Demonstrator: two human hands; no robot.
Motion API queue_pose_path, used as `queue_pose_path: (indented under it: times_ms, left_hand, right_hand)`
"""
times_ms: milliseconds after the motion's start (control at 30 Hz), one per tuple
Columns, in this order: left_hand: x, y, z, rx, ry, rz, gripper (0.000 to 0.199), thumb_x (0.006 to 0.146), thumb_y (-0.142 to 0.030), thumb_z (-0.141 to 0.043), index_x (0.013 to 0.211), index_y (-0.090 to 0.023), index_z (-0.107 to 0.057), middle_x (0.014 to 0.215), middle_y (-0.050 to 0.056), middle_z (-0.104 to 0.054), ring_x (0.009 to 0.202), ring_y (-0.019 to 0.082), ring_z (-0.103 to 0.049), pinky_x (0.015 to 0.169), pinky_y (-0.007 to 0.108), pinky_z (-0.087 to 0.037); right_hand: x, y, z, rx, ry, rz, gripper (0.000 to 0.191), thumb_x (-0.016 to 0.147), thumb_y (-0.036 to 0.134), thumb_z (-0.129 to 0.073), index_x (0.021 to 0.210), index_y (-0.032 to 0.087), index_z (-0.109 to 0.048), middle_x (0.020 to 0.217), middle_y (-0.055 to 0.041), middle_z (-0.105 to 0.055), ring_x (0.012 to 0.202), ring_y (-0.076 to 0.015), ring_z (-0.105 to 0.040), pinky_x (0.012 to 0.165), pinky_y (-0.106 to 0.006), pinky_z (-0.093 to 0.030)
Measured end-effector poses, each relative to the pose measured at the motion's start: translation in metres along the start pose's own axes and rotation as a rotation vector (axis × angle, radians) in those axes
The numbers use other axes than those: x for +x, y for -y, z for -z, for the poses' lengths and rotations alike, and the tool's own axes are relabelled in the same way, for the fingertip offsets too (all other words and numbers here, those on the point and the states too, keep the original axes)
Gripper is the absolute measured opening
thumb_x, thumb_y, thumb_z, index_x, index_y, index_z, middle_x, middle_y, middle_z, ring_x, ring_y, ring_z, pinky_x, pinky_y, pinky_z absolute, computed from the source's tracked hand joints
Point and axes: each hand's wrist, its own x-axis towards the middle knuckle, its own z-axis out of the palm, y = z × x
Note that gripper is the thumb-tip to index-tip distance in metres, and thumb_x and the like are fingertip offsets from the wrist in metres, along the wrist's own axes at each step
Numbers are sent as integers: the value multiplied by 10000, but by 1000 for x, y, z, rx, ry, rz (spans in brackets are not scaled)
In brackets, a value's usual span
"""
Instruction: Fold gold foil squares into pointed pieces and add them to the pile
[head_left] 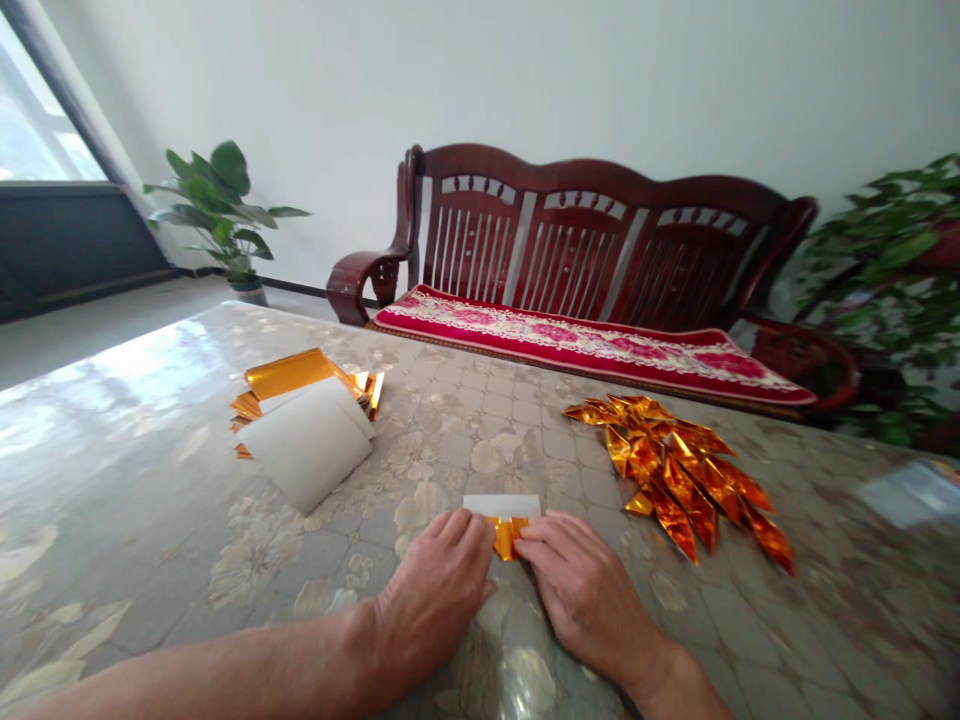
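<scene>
A small piece of gold foil paper (pixel 505 525) lies folded on the table, its white backing showing at the far side and its gold part at the near side. My left hand (pixel 431 590) presses its fingertips against the left side of the piece. My right hand (pixel 589 595) holds its right side, and the fingers cover part of the gold. To the right of my hands lies a heap of folded gold foil strips (pixel 675 475). Farther left is a loose stack of white-backed gold foil sheets (pixel 304 440).
The hands work on a glossy, floral-patterned table cover (pixel 442 450). A translucent plastic sheet (pixel 907 493) lies at the right edge. Beyond the table stand a dark red wooden bench (pixel 592 235) with a red cushion, and potted plants on both sides.
</scene>
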Motion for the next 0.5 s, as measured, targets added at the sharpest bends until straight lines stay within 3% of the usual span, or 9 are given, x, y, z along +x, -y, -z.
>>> queue_pose_path:
  times_ms: [200, 367, 500]
  left_hand:
    - [0, 2, 1, -20, -25, 8, 326, 959, -290, -558, 1238, -124, -585, 1175, 145, -633, 1110, 301, -571, 933, 436, -486]
    - [-4, 5, -5, -123, -69, -59, 504, 972, -356, -526, 1401, -97, -475, 1442, 149, -522, 1326, 309, -468, 1118, 421, -383]
    - [-9, 5, -11, -165, -78, -77, 574, 974, -387, -512, 1455, -91, -414, 1494, 161, -476, 1378, 319, -430, 1166, 434, -333]
  right_hand:
    - [-1, 8, -6, -14, -42, -61, 318, 915, 57, -429, 1084, 201, -657, 1049, -78, -690, 997, -217, -617, 964, -418, -495]
    - [-1, 9, -8, -22, -35, -78, 388, 891, 53, -462, 1205, 205, -634, 1132, -80, -692, 1041, -237, -611, 950, -431, -501]
    - [-3, 9, -5, -35, -9, -66, 405, 890, 46, -463, 1225, 200, -632, 1171, -80, -688, 1064, -247, -604, 957, -435, -496]
